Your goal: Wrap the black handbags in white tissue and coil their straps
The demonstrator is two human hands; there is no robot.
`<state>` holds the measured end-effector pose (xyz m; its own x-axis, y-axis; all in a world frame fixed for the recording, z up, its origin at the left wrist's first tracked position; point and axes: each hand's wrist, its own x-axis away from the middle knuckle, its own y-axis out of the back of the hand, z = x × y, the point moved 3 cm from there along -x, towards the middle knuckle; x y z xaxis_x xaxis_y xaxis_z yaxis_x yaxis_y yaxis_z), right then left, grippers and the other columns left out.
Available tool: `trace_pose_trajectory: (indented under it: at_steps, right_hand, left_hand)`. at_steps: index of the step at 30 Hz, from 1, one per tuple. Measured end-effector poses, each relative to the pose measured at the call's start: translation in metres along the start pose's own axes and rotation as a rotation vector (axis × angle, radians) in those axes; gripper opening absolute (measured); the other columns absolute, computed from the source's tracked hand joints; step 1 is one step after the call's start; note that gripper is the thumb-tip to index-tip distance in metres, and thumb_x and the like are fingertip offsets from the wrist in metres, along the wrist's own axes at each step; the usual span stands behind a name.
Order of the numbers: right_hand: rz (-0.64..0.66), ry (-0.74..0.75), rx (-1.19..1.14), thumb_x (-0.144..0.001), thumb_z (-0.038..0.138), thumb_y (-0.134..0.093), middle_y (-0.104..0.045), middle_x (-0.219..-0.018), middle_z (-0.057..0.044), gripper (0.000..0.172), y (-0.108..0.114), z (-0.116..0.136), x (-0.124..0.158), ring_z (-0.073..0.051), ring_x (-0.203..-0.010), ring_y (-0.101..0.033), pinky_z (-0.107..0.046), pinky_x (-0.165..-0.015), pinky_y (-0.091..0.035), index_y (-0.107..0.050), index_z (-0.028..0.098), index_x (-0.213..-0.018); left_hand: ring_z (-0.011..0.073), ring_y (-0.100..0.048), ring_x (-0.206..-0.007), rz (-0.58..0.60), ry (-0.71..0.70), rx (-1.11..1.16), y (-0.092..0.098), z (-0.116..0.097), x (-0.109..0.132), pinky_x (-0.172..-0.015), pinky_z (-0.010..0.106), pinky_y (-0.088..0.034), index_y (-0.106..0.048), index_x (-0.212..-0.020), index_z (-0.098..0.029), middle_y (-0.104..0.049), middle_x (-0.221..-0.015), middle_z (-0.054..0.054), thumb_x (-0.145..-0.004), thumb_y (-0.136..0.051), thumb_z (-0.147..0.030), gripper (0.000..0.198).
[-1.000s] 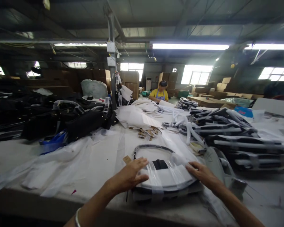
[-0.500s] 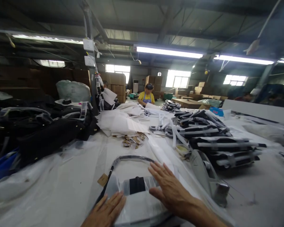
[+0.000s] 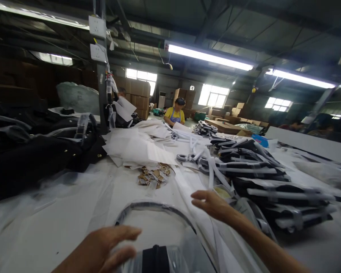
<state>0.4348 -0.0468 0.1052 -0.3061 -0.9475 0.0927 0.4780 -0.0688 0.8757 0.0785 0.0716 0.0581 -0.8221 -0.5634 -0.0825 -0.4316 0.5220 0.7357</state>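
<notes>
A bag (image 3: 155,261) with a black strap and clear plastic over it lies at the bottom edge, partly out of view. Its dark, film-wrapped handle (image 3: 156,206) arches over the table. My left hand (image 3: 102,246) hovers at the bag's left side, thumb and fingers apart, holding nothing. Over the white strips right of the handle, my right hand (image 3: 211,204) is stretched forward with its fingers extended and nothing visible in them. Just beyond it sits a grey tape dispenser (image 3: 251,212), partly hidden by my forearm, and a yellowish roll (image 3: 222,192).
Brown tags (image 3: 155,175) lie in a pile ahead, before a stack of white sheets (image 3: 130,146). Wrapped black straps (image 3: 252,167) are heaped on the right. Black bags (image 3: 45,159) stand at left beside a post (image 3: 100,83). A person in yellow (image 3: 174,113) works across the table.
Both hands have come up off the bag. My right hand has moved forward, away from it, and my left hand is raised at its left. The view has shifted.
</notes>
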Motion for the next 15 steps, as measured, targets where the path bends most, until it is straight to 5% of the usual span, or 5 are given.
trace_pose_trajectory:
  at_steps: [3,8,15]
  right_hand:
    - [-0.131,-0.138,0.102,-0.092,0.032,-0.058,-0.067,-0.124,-0.013,0.038,0.023,-0.043,-0.071,-0.025,-0.113,-0.063,-0.04,-0.102,-0.046,-0.063,0.015,-0.126]
    - [-0.19,-0.33,0.221,-0.094,0.037,-0.06,-0.061,-0.125,-0.008,0.033,0.033,-0.111,-0.159,-0.023,-0.108,-0.062,-0.045,-0.09,-0.053,-0.059,0.019,-0.122]
    - [-0.23,-0.459,0.365,-0.095,0.037,-0.06,-0.064,-0.115,-0.009,0.032,0.02,-0.144,-0.197,-0.021,-0.098,-0.065,-0.043,-0.085,-0.055,-0.059,0.016,-0.12]
  left_hand:
    - [0.0304,-0.061,-0.119,-0.135,0.141,-0.08,0.013,0.019,-0.048,-0.106,0.039,-0.046,-0.068,-0.123,-0.033,-0.066,-0.129,0.001,-0.086,-0.056,-0.054,0.044]
    - [0.028,-0.058,-0.125,-0.083,0.14,-0.034,-0.022,0.08,-0.081,-0.11,0.041,-0.043,-0.064,-0.129,-0.032,-0.062,-0.135,0.002,-0.086,-0.056,-0.046,0.046]
    - [0.027,-0.055,-0.128,-0.13,0.135,0.093,-0.038,0.098,-0.077,-0.113,0.038,-0.04,-0.06,-0.132,-0.034,-0.058,-0.14,-0.001,-0.085,-0.058,-0.044,0.048]
